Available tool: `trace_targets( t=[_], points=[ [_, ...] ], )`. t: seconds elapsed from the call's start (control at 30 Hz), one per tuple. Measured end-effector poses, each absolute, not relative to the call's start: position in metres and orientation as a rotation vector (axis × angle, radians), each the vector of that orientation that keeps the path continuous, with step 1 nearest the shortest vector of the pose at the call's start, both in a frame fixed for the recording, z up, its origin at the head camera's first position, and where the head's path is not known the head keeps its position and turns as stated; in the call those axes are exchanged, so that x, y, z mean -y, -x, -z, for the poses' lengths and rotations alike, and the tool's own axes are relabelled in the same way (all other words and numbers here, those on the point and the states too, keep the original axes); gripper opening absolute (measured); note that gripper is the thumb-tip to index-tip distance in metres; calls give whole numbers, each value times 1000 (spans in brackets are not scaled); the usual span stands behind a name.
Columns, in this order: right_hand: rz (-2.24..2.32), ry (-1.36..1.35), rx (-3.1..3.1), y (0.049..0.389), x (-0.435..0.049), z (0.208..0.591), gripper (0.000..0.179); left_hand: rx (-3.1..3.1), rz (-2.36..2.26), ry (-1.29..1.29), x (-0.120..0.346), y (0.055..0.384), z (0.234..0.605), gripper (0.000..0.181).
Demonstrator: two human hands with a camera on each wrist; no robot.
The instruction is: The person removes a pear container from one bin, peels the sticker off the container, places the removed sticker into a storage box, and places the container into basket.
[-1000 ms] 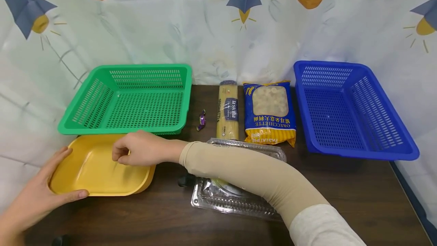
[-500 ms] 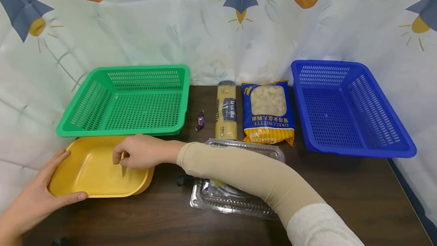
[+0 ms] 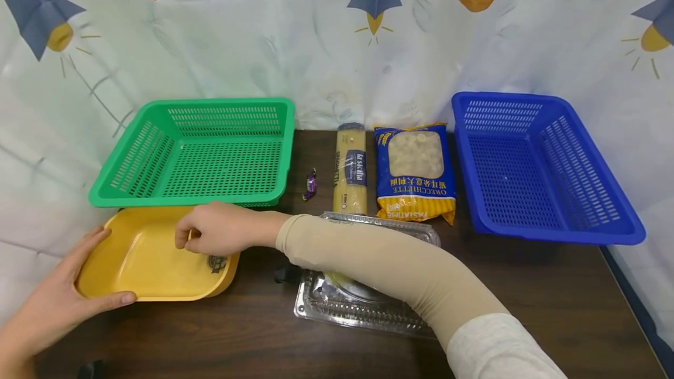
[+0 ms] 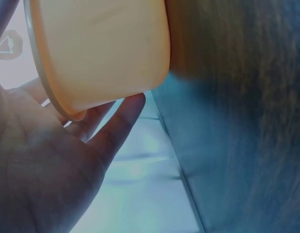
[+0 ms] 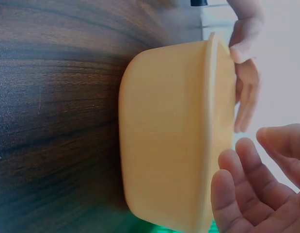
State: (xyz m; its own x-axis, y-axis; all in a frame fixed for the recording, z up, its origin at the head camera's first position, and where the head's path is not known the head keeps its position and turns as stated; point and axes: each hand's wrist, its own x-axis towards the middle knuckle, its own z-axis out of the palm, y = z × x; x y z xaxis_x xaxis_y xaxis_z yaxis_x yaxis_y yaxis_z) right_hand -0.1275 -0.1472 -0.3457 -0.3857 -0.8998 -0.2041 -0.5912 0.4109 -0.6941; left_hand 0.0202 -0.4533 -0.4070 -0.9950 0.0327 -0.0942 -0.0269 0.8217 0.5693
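My left hand (image 3: 65,297) holds the left end of the yellow plastic basin (image 3: 150,259), thumb at the front rim, fingers along the outer wall. In the left wrist view those fingers (image 4: 116,128) lie against the basin's side. Over the basin's right part hovers my right hand (image 3: 218,228). The right wrist view shows its fingers (image 5: 254,174) loosely bent, thumb apart, nothing between them. A small dark piece with a gold pattern (image 3: 216,263) shows inside the basin by its right wall, just below that hand; its kind is unclear.
Behind the basin stands a green basket (image 3: 226,171); a blue basket (image 3: 518,186) is at far right. Between them lie a purple-wrapped candy (image 3: 310,185), a spaghetti pack (image 3: 350,168) and an orecchiette bag (image 3: 416,171). A clear plastic container (image 3: 363,314) sits under the right forearm.
A small brownish piece hung under my right fingers half a second ago; now a dark patterned piece shows inside the basin at the right. Both hands stay nearly in place.
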Motion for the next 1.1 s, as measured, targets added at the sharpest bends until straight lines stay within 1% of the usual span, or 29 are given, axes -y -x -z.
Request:
trace_targets(
  t=[0.3,0.6,0.87,1.1],
  points=[
    [704,1335,-2101,123,140,328,20,-2922,-914,-38,457,-22,409,121],
    [713,1404,-2064,116,120,320,21,-2940,-962,-100,459,-22,413,117],
    [776,1449,-2059,117,87,309,21,-2910,-990,22,450,-14,404,109],
    [897,1467,-2045,116,46,298,23,-2966,-957,-57,434,-9,384,102]
  ],
)
